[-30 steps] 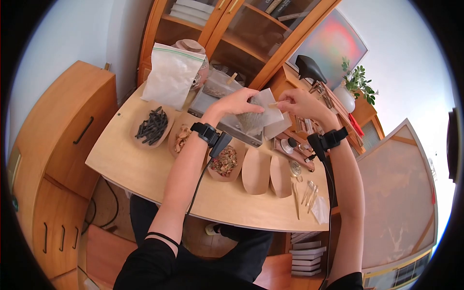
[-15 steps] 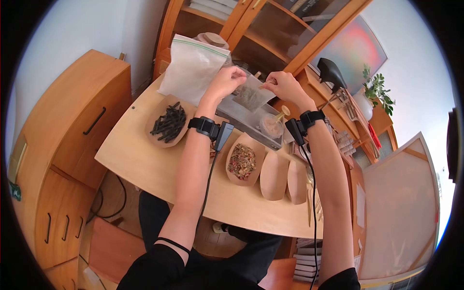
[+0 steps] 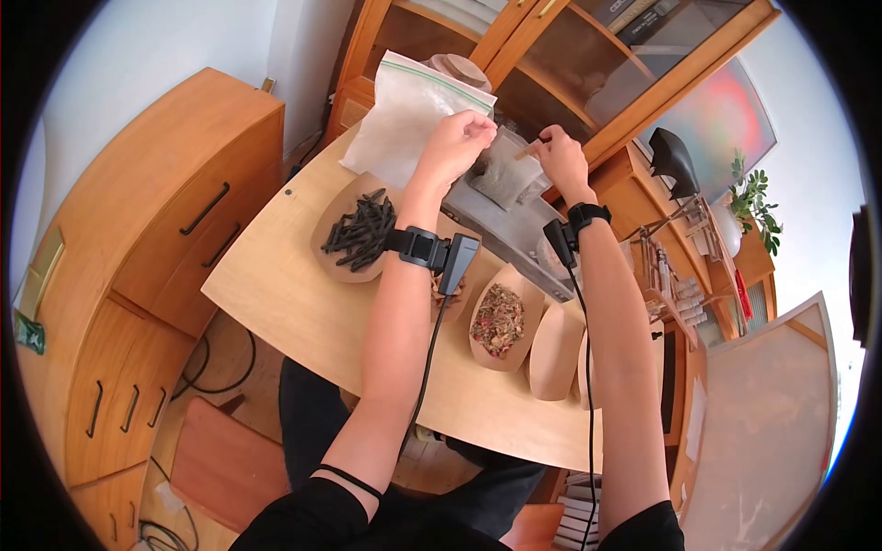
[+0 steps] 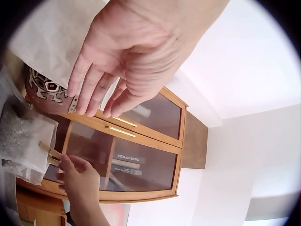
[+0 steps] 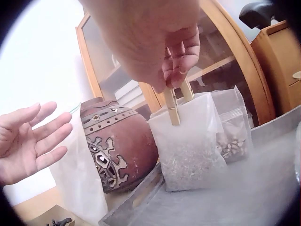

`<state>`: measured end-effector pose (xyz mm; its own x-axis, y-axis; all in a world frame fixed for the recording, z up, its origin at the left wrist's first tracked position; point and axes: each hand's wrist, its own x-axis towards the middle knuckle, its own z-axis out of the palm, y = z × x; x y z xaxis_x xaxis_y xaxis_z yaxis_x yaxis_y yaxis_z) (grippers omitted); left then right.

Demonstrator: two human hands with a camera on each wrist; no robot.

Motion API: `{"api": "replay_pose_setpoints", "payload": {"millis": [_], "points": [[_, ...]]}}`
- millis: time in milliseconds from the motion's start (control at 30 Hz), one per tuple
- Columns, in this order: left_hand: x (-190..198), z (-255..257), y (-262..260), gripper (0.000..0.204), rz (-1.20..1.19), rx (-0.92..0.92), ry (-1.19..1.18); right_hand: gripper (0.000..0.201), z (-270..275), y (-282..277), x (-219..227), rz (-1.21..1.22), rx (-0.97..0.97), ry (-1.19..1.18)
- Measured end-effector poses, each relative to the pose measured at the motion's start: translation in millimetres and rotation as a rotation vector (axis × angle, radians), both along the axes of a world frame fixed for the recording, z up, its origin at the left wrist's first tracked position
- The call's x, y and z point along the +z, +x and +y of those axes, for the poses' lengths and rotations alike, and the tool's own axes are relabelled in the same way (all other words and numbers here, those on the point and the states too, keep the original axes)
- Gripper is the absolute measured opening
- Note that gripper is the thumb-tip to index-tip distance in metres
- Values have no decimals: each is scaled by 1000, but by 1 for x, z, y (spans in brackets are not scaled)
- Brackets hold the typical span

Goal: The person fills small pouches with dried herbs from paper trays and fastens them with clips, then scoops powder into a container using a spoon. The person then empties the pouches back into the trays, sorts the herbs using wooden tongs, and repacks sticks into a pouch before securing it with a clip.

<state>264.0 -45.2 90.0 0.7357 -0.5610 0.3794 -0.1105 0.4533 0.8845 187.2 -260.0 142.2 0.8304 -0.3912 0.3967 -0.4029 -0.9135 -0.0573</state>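
Pouch (image 5: pixel 188 148) near packet (image 5: pixel 233 141), jar (image 5: pixel 127 139), tray (image 3: pixel 503 234)

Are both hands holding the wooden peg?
No, only the right hand pinches the peg above the bag, while the left hand holds nothing, its fingers apart.

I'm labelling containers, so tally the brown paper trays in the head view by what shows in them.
Tray of black sticks: 1
Tray of mixed dried bits: 1
Tray of tan pieces, mostly hidden: 1
Trays showing no contents, one partly hidden: 2
Total: 5
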Motion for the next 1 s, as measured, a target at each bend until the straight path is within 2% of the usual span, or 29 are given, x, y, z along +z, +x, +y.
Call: {"api": "replay_pose_setpoints", "payload": {"millis": [67,300,400,467,600,700,767,833,933,967,1000], "points": [[-2,-2,1,20,7,6,15,30,-2,-1,-1,-104,2,-60],[1,-3,1,20,8,-27,27,30,11,-38,21,-125,47,11],[8,1,-2,21,10,-25,73,28,14,-69,30,-173,130,60],[9,3,1,22,-14,-21,78,27,17,-94,35,-209,156,224],[26,11,-12,26,-52,6,98,27,39,-150,54,-195,98,386],[42,10,-27,27,-101,-9,94,27,39,-192,54,-197,164,319],[57,12,-40,26,-75,-80,63,28,45,-221,55,-245,179,333],[67,11,-62,25,-94,-115,53,29,55,-251,57,-173,82,448],[58,5,-100,21,69,-414,-94,27,38,-295,36,-231,90,522],[49,2,-113,21,68,-421,-75,25,40,-309,32,-251,115,561],[38,-2,-125,21,177,-573,-160,22,45,-326,32,-266,81,647]]}}
